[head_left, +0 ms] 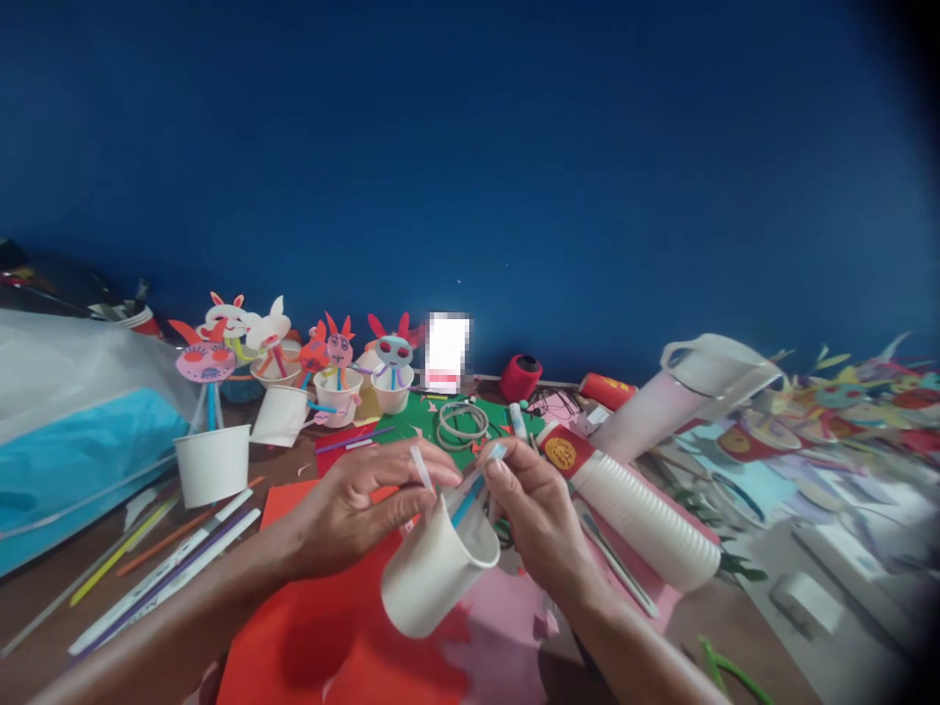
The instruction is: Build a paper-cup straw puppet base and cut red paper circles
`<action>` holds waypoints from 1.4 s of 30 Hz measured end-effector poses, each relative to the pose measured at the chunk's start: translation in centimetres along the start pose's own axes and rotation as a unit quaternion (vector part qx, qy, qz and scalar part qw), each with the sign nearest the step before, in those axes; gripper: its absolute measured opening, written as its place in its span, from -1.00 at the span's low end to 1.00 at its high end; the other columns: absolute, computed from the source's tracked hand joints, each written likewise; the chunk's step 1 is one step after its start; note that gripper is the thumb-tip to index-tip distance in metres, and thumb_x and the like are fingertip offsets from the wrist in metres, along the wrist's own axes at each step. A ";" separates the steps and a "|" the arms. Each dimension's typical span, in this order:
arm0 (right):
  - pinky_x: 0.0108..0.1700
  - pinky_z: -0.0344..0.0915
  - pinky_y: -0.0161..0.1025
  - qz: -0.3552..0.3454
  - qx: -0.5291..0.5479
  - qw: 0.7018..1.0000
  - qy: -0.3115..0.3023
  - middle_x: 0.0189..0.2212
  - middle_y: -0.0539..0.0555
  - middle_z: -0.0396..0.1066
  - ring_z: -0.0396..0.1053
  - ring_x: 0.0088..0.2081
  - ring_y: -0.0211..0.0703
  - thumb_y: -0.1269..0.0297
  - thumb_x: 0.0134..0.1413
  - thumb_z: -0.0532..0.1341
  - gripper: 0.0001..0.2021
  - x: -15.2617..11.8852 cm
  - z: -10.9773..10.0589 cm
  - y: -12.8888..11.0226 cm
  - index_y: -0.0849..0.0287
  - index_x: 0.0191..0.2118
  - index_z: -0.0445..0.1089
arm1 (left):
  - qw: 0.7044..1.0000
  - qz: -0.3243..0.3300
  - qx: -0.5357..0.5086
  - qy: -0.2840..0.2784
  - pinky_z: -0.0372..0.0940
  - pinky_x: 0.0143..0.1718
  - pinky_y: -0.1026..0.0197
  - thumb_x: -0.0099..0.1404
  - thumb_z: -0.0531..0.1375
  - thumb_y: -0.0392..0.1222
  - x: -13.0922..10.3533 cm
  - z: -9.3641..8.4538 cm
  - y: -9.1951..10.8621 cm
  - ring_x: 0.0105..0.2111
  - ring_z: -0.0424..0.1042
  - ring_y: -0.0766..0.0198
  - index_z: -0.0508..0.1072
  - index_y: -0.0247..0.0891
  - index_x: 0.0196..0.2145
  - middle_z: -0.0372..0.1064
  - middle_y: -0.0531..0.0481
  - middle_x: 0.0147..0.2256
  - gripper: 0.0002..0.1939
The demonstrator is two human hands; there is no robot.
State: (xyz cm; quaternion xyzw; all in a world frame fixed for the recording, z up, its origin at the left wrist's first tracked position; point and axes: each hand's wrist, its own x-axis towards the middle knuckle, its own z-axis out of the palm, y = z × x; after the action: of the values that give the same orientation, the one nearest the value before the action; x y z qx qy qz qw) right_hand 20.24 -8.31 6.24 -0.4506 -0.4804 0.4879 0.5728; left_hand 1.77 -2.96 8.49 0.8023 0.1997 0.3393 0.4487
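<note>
Left hand (352,509) pinches white paper cup (433,578) at frame centre; right hand (533,509) pinches blue-white straw (470,494). Keep cup tilted, feed straw slowly.

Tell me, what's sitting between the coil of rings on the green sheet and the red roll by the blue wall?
In the head view, a pale marker lies between the rings and the red roll, on the green sheet.

A plain deep-blue wall (470,147) fills the upper two thirds of the frame. Below it runs a brown wooden table (44,597), visible at lower left. Lighting is dim and even.
</note>
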 end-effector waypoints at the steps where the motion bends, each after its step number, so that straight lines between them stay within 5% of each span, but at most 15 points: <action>1: -0.52 0.11 -0.43 0.000 -0.005 1.000 -0.002 -0.59 -0.09 0.17 0.09 -0.58 -0.38 0.16 0.09 0.15 -0.81 0.0 0.0 -0.1 0.18 -0.38 0.30 | 1.000 -0.020 0.016 -0.011 0.28 -0.15 0.19 0.27 0.07 -0.28 0.0 0.0 0.0 -0.13 0.38 0.14 0.46 -0.18 -0.14 0.43 -0.09 -0.18 -0.75; 5: -0.53 0.16 -0.42 0.015 -0.003 0.999 -0.029 -0.57 -0.06 0.23 0.16 -0.56 -0.37 0.16 0.06 0.18 -0.81 0.2 0.0 -0.3 0.20 -0.36 0.35 | 0.993 -0.084 0.052 -0.058 0.28 -0.28 0.29 0.32 -0.02 -0.23 0.2 0.1 0.1 -0.19 0.39 0.19 0.45 -0.20 -0.16 0.41 -0.05 -0.20 -0.73; 14: -0.48 0.21 -0.39 0.016 -0.057 0.997 -0.046 -0.51 -0.01 0.36 0.26 -0.50 -0.30 0.17 0.01 0.20 -0.80 0.8 -0.1 0.3 0.18 -0.33 0.46 | 0.996 -0.048 0.036 -0.064 0.26 -0.39 0.30 0.28 -0.01 -0.21 0.5 1.0 -0.4 -0.42 0.34 0.25 0.49 -0.23 -0.40 0.37 -0.02 -0.42 -0.72; 24: -0.51 0.19 -0.41 0.016 -0.063 0.997 -0.045 -0.54 -0.01 0.32 0.23 -0.51 -0.32 0.23 0.01 0.19 -0.82 1.0 -0.6 0.3 0.21 -0.32 0.46 | 0.990 -0.110 0.058 -0.063 0.16 -0.42 0.33 0.31 -0.05 -0.14 0.3 2.2 -1.4 -0.44 0.23 0.31 0.39 -0.28 -0.50 0.26 0.07 -0.49 -0.67; 29: -0.51 0.16 -0.42 0.019 -0.052 0.997 -0.046 -0.57 -0.05 0.29 0.20 -0.54 -0.35 0.20 0.01 0.20 -0.82 1.0 -0.6 0.3 0.20 -0.33 0.45 | 0.991 -0.125 0.039 -0.022 0.06 -0.54 0.37 0.31 -0.03 -0.13 0.3 2.7 -1.6 -0.56 0.10 0.39 0.22 -0.27 -0.60 0.07 0.14 -0.59 -0.65; 36: -0.44 0.20 -0.38 0.005 -0.031 0.998 -0.045 -0.52 -0.02 0.34 0.26 -0.49 -0.32 0.21 0.03 0.20 -0.84 0.9 -0.6 0.2 0.20 -0.39 0.44 | 0.998 -0.066 0.012 0.014 0.21 -0.29 0.30 0.29 0.03 -0.22 0.6 2.4 -1.7 -0.31 0.30 0.26 0.46 -0.29 -0.39 0.30 -0.02 -0.34 -0.77; 42: -0.44 0.20 -0.39 0.022 -0.015 0.999 -0.038 -0.53 -0.04 0.32 0.25 -0.50 -0.33 0.20 0.01 0.21 -0.84 0.9 -0.6 -0.2 0.20 -0.37 0.40 | 0.996 -0.069 -0.028 0.056 0.18 -0.39 0.35 0.24 0.11 -0.24 0.5 2.0 -2.1 -0.44 0.29 0.35 0.48 -0.29 -0.41 0.31 0.04 -0.47 -0.83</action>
State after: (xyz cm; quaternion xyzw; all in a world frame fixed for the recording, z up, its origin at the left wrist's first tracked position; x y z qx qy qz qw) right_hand 20.95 -7.49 6.46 -0.4509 -0.4993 0.5098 0.5363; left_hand 3.55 -2.74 6.12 0.7537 0.2694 0.3571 0.4815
